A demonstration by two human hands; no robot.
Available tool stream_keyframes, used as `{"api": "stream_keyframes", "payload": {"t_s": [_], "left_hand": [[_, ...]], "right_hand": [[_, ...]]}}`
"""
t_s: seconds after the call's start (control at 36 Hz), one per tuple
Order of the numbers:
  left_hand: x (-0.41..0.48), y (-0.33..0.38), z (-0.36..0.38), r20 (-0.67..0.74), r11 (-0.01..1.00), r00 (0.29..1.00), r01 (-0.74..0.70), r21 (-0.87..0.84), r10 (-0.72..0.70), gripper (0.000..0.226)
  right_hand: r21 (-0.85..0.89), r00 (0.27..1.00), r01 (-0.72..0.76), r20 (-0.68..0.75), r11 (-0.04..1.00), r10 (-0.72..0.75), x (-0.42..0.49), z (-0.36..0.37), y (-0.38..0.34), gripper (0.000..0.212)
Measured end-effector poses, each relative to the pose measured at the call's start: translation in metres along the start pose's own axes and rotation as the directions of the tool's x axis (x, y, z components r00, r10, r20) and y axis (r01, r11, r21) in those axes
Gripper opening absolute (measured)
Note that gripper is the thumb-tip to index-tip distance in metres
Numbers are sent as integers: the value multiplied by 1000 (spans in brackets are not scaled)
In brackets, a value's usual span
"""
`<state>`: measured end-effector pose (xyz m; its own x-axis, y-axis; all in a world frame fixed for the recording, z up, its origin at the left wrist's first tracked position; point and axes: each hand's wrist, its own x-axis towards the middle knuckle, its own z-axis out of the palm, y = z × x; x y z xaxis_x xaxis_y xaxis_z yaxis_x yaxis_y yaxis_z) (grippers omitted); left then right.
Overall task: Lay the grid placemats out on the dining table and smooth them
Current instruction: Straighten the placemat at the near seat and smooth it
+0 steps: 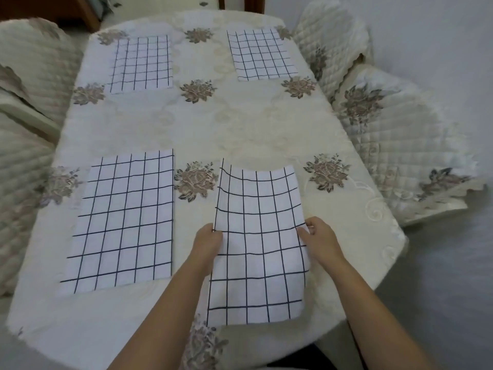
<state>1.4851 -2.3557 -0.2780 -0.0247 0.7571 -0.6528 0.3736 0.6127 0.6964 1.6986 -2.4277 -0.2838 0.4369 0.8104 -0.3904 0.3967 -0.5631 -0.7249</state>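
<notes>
Several white placemats with dark grid lines lie on the dining table (240, 129), which wears a cream cloth with flower motifs. Two lie flat at the far end, a far-left placemat (141, 64) and a far-right placemat (262, 53). A near-left placemat (125, 220) lies flat too. The near-right placemat (258, 247) is bowed, its far edge curved and its near part lifted off the cloth. My left hand (208, 244) pinches its left edge and my right hand (320, 239) pinches its right edge.
Chairs with quilted cream covers stand around the table: a chair on the left (26, 108), two chairs on the right (400, 145), and one at the far end (160, 4). Pale floor (440, 289) lies to the right of the table.
</notes>
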Motion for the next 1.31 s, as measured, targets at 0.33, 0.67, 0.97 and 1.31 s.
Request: {"api": "stream_keyframes", "payload": {"t_s": [0.33,0.67,0.97,1.31], "left_hand": [[32,83,101,49,974,999,-12,-224,24,31],[59,74,102,-31,997,999,-44,-56,42,19],[60,35,65,-192,968,966,-129,218,172,24],[53,24,71,-202,921,944,-179,345,260,28]], "right_hand": [[55,990,86,-115,995,-79,103,-97,-1,15],[64,978,-72,202,995,58,128,-98,22,37],[79,967,16,252,997,-35,121,-61,2,42],[-73,974,-78,206,994,92,120,-67,10,22]]}}
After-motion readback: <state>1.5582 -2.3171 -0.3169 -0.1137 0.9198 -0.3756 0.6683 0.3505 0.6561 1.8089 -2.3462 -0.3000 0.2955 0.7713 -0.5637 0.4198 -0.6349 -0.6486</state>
